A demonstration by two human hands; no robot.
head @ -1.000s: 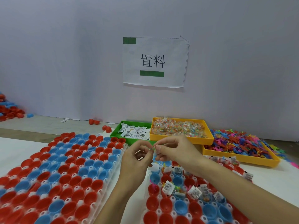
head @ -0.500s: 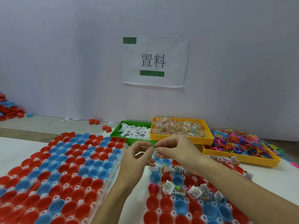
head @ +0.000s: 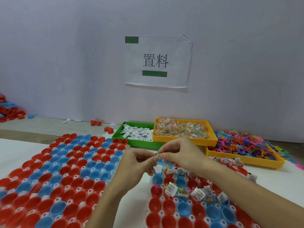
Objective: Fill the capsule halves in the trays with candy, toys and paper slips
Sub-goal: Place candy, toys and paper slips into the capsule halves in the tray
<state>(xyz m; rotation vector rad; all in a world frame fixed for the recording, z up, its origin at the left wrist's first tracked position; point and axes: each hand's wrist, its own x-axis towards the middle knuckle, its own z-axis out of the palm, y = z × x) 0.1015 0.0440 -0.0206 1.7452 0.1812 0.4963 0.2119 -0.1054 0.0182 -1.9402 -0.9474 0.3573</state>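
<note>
My left hand point(head: 136, 163) and my right hand point(head: 179, 153) meet in the middle, both pinching a small green toy point(head: 158, 155) between their fingertips. They hover over the far end of the right tray point(head: 162, 213) of red and blue capsule halves, several of which hold paper slips point(head: 171, 189) and toys. A left tray point(head: 65, 175) holds empty red and blue halves.
Behind the hands stand a green bin of paper slips point(head: 137, 133), a yellow bin of wrapped candy point(head: 182, 130) and a yellow bin of colourful toys point(head: 243, 145). Loose capsule halves point(head: 11, 111) lie far left. A paper sign point(head: 158, 61) hangs on the wall.
Both hands stay together at the same spot; the fingers shift slightly around the small toy.
</note>
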